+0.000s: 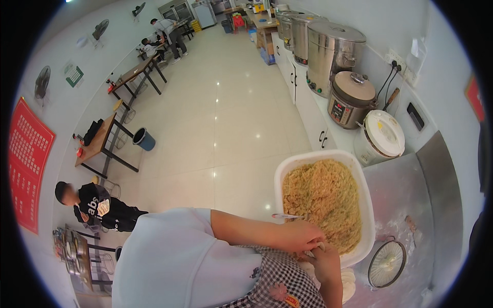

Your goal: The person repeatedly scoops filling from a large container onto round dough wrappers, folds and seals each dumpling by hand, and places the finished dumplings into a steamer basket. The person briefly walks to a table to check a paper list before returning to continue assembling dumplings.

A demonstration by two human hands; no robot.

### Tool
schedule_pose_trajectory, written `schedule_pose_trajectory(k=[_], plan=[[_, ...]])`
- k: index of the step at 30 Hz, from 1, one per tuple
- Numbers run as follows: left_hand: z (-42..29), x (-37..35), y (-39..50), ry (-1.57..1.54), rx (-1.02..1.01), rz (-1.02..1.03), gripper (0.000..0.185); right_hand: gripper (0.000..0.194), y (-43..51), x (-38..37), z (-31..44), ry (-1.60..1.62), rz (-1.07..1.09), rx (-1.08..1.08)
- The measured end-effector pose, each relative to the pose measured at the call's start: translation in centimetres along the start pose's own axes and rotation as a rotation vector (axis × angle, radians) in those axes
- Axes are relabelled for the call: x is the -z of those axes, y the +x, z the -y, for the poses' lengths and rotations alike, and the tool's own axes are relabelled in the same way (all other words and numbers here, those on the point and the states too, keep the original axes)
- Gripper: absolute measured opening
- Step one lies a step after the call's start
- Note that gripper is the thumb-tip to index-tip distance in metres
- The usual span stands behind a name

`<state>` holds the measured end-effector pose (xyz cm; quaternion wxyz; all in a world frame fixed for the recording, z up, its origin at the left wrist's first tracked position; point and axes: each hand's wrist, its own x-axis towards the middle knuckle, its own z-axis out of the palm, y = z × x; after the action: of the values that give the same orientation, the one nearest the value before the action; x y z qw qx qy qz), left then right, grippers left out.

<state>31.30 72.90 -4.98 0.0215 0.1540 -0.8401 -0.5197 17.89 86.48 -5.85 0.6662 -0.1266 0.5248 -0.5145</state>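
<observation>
My left hand (304, 235) and my right hand (325, 261) meet over the near edge of a white plastic tub (368, 215), their fingers pinching a small piece of pale dough (319, 246) between them. The tub holds a large mass of minced filling (323, 200) with green bits. A spoon (287, 216) lies in the filling, its handle over the tub's left rim. Beside my right forearm are round dough wrappers (348, 285), stacked and partly hidden. Further right stands a round steamer basket (387, 263) with a pale item inside.
A metal worktop (400, 192) with flour traces holds a wooden-handled tool (411, 225). Beyond it stand a white lidded bucket (385, 133), an electric pressure cooker (352, 96) and large steel urns (335, 50). One person (96, 208) stands at left; others are far off by tables (134, 73).
</observation>
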Motion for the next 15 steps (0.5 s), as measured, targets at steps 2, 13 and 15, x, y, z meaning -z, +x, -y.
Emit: schedule_pose_trajectory(k=[2, 13, 15], plan=[[0.4, 0.0, 0.1, 0.067, -0.069, -0.005, 0.015, 0.023, 0.1, 0.1, -0.2, 0.014, -0.059, -0.019], [0.3, -0.1, 0.0, 0.195, -0.031, -0.124, 0.009, 0.026, 0.3, -0.4, -0.2, -0.147, -0.036, 0.017], [0.1, -0.1, -0.1, 0.172, -0.13, -0.178, 0.009, 0.025, -0.2, -0.5, -0.1, -0.092, -0.064, 0.016]])
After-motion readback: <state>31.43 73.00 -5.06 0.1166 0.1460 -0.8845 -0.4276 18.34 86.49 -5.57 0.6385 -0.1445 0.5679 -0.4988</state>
